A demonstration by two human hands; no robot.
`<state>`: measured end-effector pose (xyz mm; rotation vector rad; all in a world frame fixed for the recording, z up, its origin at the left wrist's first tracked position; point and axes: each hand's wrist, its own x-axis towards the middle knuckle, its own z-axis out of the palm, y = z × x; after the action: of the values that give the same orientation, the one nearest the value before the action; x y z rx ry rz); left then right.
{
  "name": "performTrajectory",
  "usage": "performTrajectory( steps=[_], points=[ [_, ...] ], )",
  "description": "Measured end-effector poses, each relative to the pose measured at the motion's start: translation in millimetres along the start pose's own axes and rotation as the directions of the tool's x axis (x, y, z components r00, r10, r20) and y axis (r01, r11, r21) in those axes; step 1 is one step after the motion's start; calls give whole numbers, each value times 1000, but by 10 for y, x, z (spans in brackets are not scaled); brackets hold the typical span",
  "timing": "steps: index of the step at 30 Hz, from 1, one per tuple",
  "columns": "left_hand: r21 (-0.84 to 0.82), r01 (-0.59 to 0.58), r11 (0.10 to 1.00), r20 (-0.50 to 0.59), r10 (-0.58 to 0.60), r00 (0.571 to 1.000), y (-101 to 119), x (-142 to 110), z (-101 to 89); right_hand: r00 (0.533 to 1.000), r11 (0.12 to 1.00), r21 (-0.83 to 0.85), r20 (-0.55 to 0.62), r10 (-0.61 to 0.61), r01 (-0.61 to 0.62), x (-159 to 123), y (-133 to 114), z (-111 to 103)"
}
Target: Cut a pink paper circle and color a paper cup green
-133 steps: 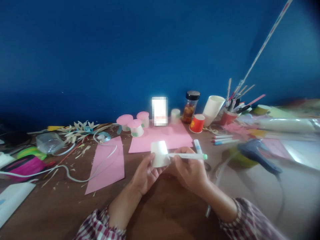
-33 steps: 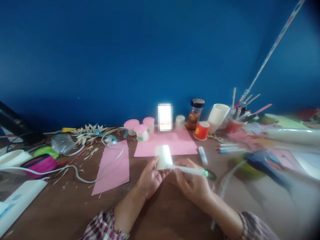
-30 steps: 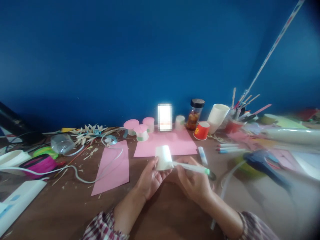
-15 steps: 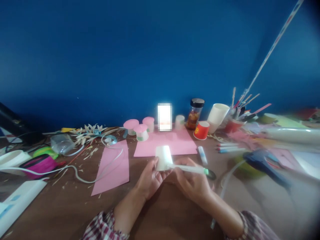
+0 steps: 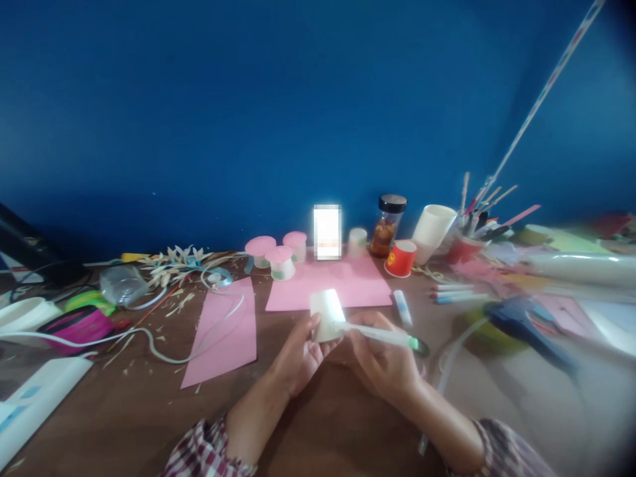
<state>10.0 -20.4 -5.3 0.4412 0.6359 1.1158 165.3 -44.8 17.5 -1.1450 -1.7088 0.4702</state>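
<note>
My left hand [image 5: 298, 361] is closed round a small white paper cup [image 5: 326, 311], thumb on its side and fingers beneath. Held in my right hand [image 5: 390, 368] is a white-barrelled marker [image 5: 380, 334] with a green end pointing right. Its other end meets the lower right of the cup's wall; any mark there is too blurred to make out. Beyond my hands lies a pink paper sheet [image 5: 318, 291]. On and beside it stand several small cups with pink round tops, one of them a pink-topped cup [image 5: 281, 262] with a green band.
A second pink sheet [image 5: 223, 331] lies at left under a white cable [image 5: 169, 360]. Right of centre are a glue stick [image 5: 403, 309], a red paper cup [image 5: 400, 259], a dark-lidded jar [image 5: 386, 228] and a blue glue gun [image 5: 527, 324]. A power strip [image 5: 47, 404] sits front left.
The cup has tilted slightly in my left hand. My right hand and the marker have shifted a little to the right.
</note>
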Motion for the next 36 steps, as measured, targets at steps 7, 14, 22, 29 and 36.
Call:
performTrajectory(
  steps=[7, 14, 22, 29, 36],
  points=[
    [-14, -6, 1000, -35, 5, 999, -9, 24, -19, 1000, 999, -25, 2, -28, 28, 8, -3, 6],
    [-6, 11, 1000, -50, -12, 999, -3, 18, -1, 1000, 1000, 7, -14, -20, 20, -14, 12, 0],
    [-51, 63, 997, -70, -67, 995, 5, 41, -39, 999, 997, 76, -32, 2, 1, -40, 42, 27],
    [-70, 34, 997, -73, -39, 997, 15, 51, -9, 999, 998, 43, -29, -40, 41, -15, -10, -9],
    [-68, 29, 997, -47, -32, 998, 7, 54, -10, 999, 991, 122, -14, 52, -50, -38, -15, -8]
  ],
)
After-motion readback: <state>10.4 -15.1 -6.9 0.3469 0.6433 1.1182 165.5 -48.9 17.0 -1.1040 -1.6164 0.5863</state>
